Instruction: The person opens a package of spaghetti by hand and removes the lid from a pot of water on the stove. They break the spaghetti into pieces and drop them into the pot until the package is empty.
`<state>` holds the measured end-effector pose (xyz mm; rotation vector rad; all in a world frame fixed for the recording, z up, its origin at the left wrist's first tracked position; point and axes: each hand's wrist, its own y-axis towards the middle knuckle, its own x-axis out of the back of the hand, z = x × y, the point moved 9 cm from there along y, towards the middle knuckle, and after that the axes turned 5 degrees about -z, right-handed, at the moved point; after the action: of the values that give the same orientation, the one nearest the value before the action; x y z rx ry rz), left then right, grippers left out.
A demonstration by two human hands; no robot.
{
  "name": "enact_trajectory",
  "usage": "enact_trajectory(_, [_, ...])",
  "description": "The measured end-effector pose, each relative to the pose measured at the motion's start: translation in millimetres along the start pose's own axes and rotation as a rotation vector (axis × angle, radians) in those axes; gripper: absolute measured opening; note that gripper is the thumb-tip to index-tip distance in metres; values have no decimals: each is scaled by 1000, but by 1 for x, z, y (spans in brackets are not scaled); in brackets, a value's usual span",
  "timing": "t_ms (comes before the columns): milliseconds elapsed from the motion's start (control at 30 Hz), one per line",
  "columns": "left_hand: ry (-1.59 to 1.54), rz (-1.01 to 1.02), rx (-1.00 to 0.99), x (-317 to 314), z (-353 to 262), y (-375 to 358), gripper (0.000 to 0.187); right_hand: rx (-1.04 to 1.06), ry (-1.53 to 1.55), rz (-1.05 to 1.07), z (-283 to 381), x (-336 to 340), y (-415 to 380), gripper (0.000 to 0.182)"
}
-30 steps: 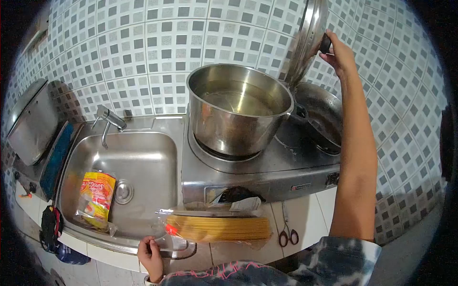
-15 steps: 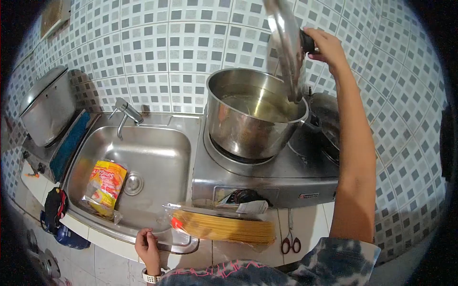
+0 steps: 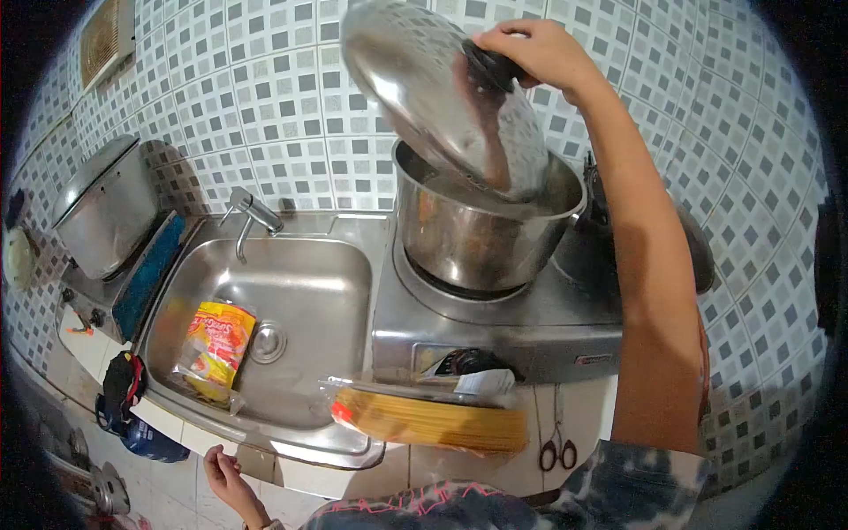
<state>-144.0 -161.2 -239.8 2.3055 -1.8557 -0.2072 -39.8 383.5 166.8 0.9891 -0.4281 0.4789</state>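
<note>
By its black knob, my right hand (image 3: 543, 57) grips a shiny metal pot lid (image 3: 424, 97). The lid is tilted steeply, its lower edge overlapping the mouth of a large steel pot (image 3: 468, 243) on the stove burner. Liquid shows in the pot, partly hidden by the lid. My left hand (image 3: 228, 481) hangs before the counter's front edge, holding nothing, its fingers loosely bent and apart. A clear pack of spaghetti (image 3: 433, 420) lies on the counter between sink and stove front. Scissors (image 3: 557, 452) with dark red handles rest to its right.
A yellow and red food packet (image 3: 216, 344) lies in the steel sink (image 3: 309, 274), below a faucet (image 3: 252, 212). Another lidded pot (image 3: 106, 208) stands at far left. A dark pan (image 3: 693, 252) sits behind my right forearm. A tiled wall (image 3: 291, 106) rises behind the stove (image 3: 495, 336).
My right hand has swung the lid left and turned it, so its broad outer face now shows over the pot. My left hand has moved left and down, away from the sink edge.
</note>
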Motion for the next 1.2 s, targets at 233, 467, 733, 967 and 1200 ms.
enact_trajectory(233, [188,127,-181,-45,14,12,14,227,-137,61,94,-35,-30,44])
enact_trajectory(467, [172,137,-288,-46,-16,1,12,302,-253,176,173,-141,-56,49])
enact_trajectory(733, [289,226,-488,-49,-38,-1,8,433,-261,552,154,-366,-104,47])
enact_trajectory(967, [237,224,-617,-45,-37,-2,13,261,-356,947,72,-468,-183,52])
enact_trajectory(1200, [284,239,-619,-47,-34,-3,17,245,-361,987,17,-503,-223,55])
